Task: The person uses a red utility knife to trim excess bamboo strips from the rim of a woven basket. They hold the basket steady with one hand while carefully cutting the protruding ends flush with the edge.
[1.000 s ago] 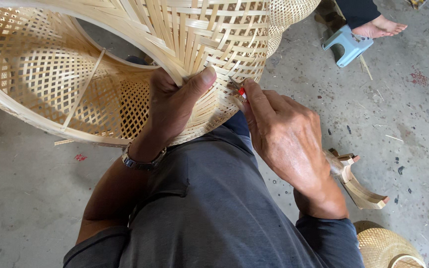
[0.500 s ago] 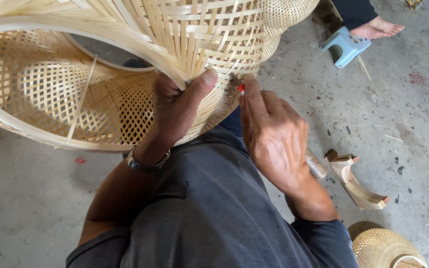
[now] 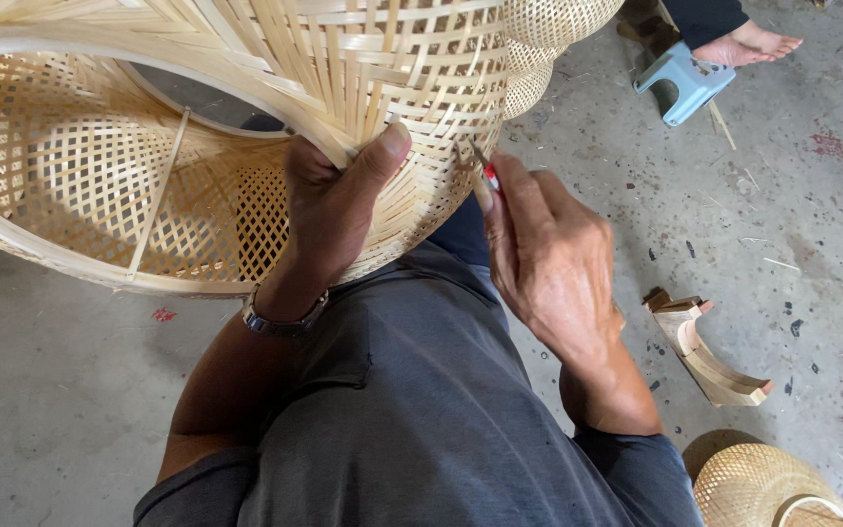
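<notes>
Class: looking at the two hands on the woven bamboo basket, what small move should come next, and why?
Probably ease the thin red-handled tool in the right hand further under a strip, since its tip already meets the pale woven bamboo basket wall while the left hand steadies the rim.

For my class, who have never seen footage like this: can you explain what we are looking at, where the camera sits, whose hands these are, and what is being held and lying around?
The camera is worn on a person's head and looks down at their lap and two bare hands. The left hand, a watch on its wrist, has a grip on the rim of a large woven bamboo basket. The right hand pinches a small red-tipped tool against the weave. On the concrete floor lie a curved wooden piece, a smaller woven basket and a low blue stool. Another person's bare foot shows beside the stool.
</notes>
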